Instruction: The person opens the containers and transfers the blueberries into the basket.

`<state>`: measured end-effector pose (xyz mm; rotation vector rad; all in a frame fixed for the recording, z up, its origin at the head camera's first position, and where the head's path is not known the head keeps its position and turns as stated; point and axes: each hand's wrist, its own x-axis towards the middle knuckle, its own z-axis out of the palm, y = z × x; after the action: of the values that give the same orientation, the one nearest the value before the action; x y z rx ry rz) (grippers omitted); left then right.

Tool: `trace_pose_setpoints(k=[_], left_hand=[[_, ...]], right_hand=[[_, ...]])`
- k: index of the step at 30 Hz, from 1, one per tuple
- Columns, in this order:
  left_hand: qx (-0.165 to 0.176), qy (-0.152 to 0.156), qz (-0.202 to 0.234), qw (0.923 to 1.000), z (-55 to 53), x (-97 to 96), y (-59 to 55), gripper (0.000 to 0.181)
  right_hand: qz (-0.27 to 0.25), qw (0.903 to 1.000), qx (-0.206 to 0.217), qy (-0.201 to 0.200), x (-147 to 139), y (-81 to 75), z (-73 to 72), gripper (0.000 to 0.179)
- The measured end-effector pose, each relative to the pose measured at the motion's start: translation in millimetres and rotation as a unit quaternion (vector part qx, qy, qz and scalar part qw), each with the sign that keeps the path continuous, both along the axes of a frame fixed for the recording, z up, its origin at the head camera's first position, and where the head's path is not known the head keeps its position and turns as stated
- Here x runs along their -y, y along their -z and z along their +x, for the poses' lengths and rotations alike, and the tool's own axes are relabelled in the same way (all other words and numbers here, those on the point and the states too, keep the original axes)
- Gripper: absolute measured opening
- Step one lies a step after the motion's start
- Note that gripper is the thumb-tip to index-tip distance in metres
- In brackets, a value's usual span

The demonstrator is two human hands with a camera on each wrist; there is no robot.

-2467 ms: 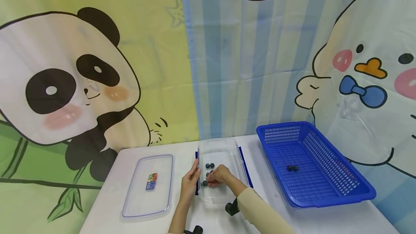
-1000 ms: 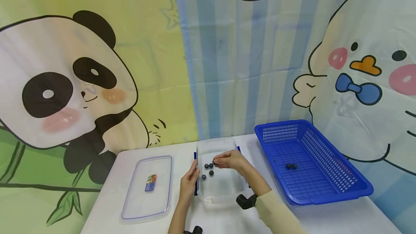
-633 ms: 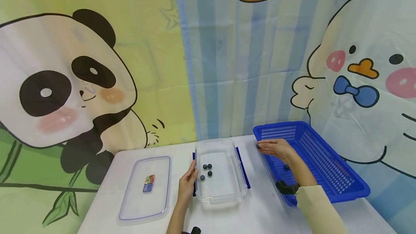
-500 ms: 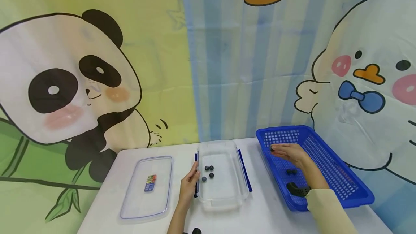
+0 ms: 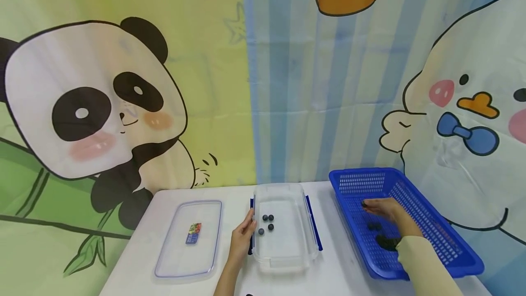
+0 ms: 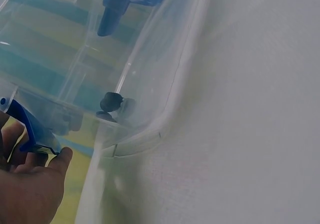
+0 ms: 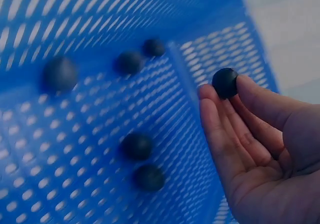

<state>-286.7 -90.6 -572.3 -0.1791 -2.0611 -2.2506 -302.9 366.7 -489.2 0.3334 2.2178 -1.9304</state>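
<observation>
My right hand (image 5: 386, 209) is low inside the blue basket (image 5: 355, 255), pinching one blueberry (image 7: 225, 82) between thumb and fingertips. Below it, two blueberries (image 5: 374, 226) show on the basket floor in the head view; several appear in the right wrist view, such as one blueberry (image 7: 60, 75) near the side wall. My left hand (image 5: 242, 236) holds the clear plastic container (image 5: 283, 261) at its left side, thumb and fingers about the blue latch flap (image 6: 32, 129). Several blueberries (image 5: 270, 227) lie in the container's left half.
A clear lid (image 5: 172, 259) with a purple-blue edge and a fruit label lies flat at the left of the white table (image 5: 135, 241). Another blue latch (image 5: 313, 223) sticks out along the container's right side. A printed curtain (image 5: 283, 104) hangs behind the table.
My right hand has lifted a blueberry out of the container and carried it right, over the rim and down into the basket. My left hand stays at the container's side.
</observation>
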Motion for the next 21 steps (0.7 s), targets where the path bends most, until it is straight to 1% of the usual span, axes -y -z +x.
trace_pose_setpoints(k=[2,3,7,10,13,15,18,21], left_hand=[[0.005,0.002,0.003,1.0,0.2,0.7,0.9,0.043],[0.008,0.003,0.006,0.9999,0.4,1.0,1.1,0.043],[0.005,0.008,0.002,1.0,1.2,1.3,0.8,0.044],[0.002,0.006,0.004,1.0,1.3,1.3,-1.8,0.043],[-0.002,0.003,0.001,1.0,2.0,0.8,-3.5,0.043],[-0.002,0.005,0.001,1.0,2.0,0.2,-4.0,0.044],[-0.004,0.01,-0.005,0.9999,1.9,-0.6,-2.6,0.045],[-0.004,0.012,-0.004,0.9999,2.0,-0.6,-0.8,0.046]], right_hand=[[0.026,0.9997,0.004,0.002,-4,10.6,-2.1,0.033],[0.031,0.9994,0.01,0.014,-5,15.0,-2.9,0.033],[0.033,0.9978,0.034,0.047,-10,29.5,-5.9,0.029],[0.025,0.9974,0.034,0.059,-10,35.4,-8.2,0.026],[0.034,0.9969,0.029,0.065,-11,40.6,-8.9,0.025],[0.046,0.9952,0.038,0.078,-12,44.3,-10.0,0.022],[0.058,0.9904,0.059,0.111,-14,50.2,-12.2,0.019],[0.055,0.9874,0.073,0.129,-16,55.1,-14.9,0.019]])
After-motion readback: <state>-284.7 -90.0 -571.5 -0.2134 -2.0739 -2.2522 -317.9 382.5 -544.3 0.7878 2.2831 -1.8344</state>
